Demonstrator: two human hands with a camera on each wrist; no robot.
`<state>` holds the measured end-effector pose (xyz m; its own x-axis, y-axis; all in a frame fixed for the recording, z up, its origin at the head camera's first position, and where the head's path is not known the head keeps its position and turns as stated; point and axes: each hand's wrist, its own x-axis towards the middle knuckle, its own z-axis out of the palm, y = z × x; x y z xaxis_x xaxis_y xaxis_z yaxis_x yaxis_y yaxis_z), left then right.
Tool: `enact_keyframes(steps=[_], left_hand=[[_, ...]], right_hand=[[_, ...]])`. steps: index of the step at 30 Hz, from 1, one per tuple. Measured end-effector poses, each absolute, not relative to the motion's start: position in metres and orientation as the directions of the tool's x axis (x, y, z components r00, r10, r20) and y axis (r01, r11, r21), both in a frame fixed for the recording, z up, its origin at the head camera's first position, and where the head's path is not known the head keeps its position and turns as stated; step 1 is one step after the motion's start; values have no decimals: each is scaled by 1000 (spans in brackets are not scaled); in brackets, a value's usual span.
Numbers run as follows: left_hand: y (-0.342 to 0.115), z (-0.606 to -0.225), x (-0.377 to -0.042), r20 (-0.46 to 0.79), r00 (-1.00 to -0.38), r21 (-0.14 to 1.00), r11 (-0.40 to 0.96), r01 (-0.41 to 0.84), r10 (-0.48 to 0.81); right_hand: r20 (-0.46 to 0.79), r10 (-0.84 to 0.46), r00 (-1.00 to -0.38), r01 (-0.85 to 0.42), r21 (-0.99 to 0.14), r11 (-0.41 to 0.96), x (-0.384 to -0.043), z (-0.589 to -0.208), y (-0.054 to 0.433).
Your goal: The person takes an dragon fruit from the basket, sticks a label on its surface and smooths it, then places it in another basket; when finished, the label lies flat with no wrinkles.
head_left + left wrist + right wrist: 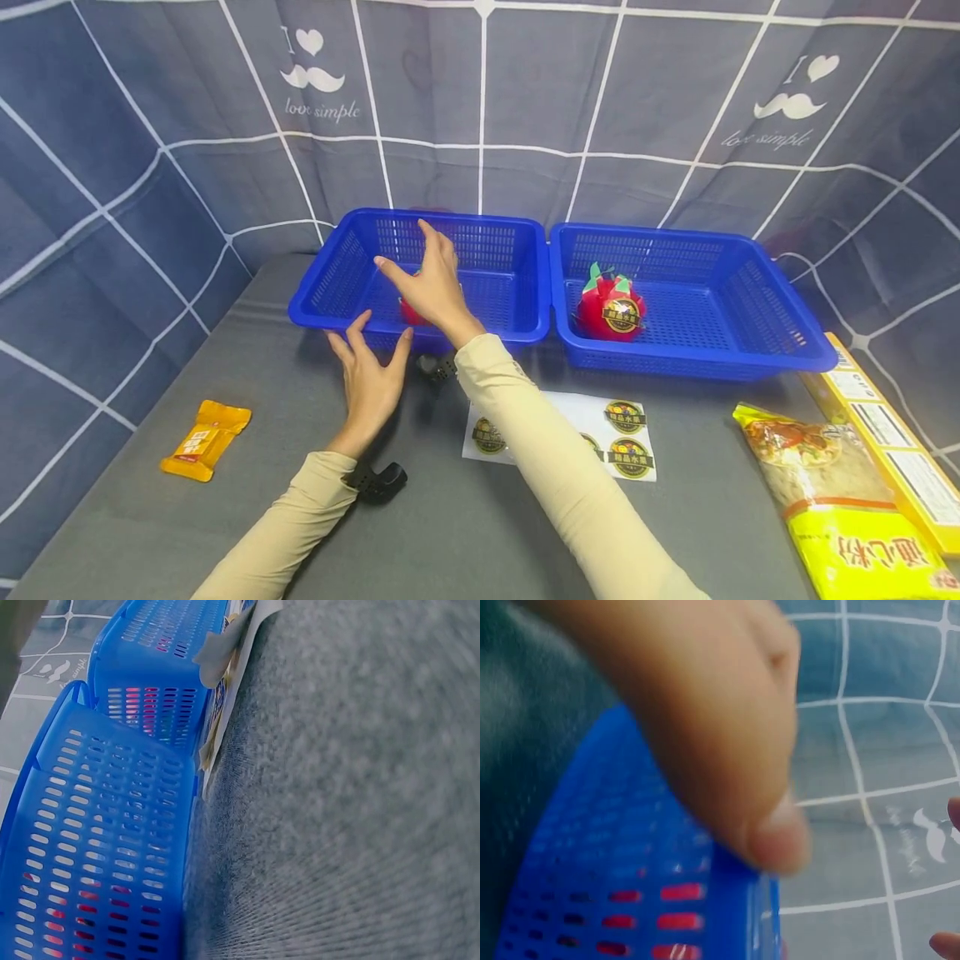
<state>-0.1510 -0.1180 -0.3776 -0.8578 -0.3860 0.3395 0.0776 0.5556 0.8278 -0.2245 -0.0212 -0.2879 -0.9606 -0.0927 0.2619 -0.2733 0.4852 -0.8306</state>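
Observation:
My right hand (435,287) hovers over the left blue basket (528,321), thumb and fingers spread apart with nothing between them. Beneath it a red item (411,313) lies in that basket, mostly hidden by the hand and the near rim; red also shows through the slots. My left hand (369,383) is at the basket's near side, fingers spread, fingertips right at the rim. Its thumb (780,836) overlaps the rim in the right wrist view. In the right blue basket (780,333) sits a red dragon fruit (609,307) with green leaf tips and a round black-and-gold sticker.
A sheet of round stickers (558,404) lies under the right forearm. An orange packet (206,440) is at the left. On the right are a yellow bag of pasta (840,508) and a yellow box (892,433). A grey checked cloth (540,100) hangs behind the baskets.

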Motion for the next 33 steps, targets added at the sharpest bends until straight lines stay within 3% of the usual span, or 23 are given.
enact_keyframes(steps=[12, 17, 23, 33], left_hand=[[-116, -380, -150, 300, -869, 833, 551, 38, -393], [-117, -380, -149, 295, -868, 836, 548, 31, -400], [-118, -379, -150, 291, -866, 840, 542, 28, -407], [-117, -378, -151, 289, -867, 839, 543, 26, -406]], right_hand=[[214, -13, -977, -170, -734, 657, -247, -313, -16], [189, 62, -980, -103, -749, 655, -252, -320, -15], [52, 124, -991, 39, -771, 635, -254, -319, -17], [-184, 88, -979, 201, -788, 582, -253, -320, -14]])
